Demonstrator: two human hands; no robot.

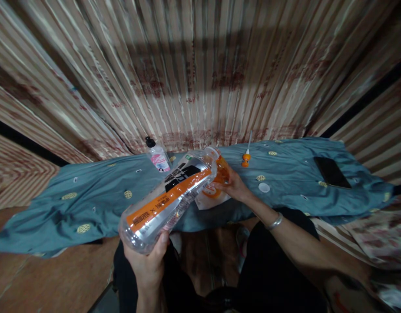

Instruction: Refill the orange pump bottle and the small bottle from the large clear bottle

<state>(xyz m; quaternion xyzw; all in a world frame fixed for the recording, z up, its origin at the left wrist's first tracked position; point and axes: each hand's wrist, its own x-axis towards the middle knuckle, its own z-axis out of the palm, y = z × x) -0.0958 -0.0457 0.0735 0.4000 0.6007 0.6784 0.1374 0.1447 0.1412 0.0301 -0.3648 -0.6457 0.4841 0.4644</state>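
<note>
My left hand (148, 261) is wrapped round the base of a large clear bottle (174, 191) with a silver and orange label. The bottle is tilted, its mouth end up to the right, against an orange bottle (221, 169). Around the orange bottle my right hand (231, 184) is closed. Whether liquid passes between the two cannot be made out. Beneath them lies a white piece with an orange print (213, 201). An orange pump head with a tube (246, 159) lies on the cloth to the right, and a white round cap (264, 188) is nearer me.
Blue-green patterned cloth (105, 191) covers the long surface. At its back stands a clear pump bottle with a black top (157, 157). A black phone (332, 172) lies at the right. Striped curtains (200, 69) hang behind.
</note>
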